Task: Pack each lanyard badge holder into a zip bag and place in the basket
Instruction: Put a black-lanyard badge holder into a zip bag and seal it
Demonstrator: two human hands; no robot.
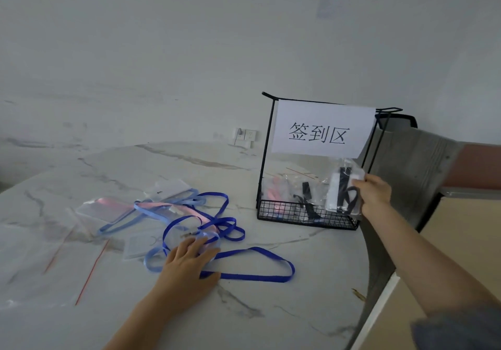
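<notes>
My right hand (375, 193) grips a clear zip bag (342, 189) with a dark-strapped badge holder inside, held at the right side of the black wire basket (284, 212). The basket holds other filled bags, one with a pink lanyard (275, 195) and one with a black strap (307, 200). My left hand (187, 264) lies flat on the marble table, fingers spread over a tangle of dark blue lanyards (252, 276), light blue lanyards (151, 214) and a pink one (116, 203) with clear badge holders (169, 189).
Empty zip bags with red seal lines (92, 271) lie at the left on the table (271, 317). A white paper sign (320, 129) hangs on the basket's frame. The table's curved edge runs at the right, with a grey chair (417, 165) beyond it.
</notes>
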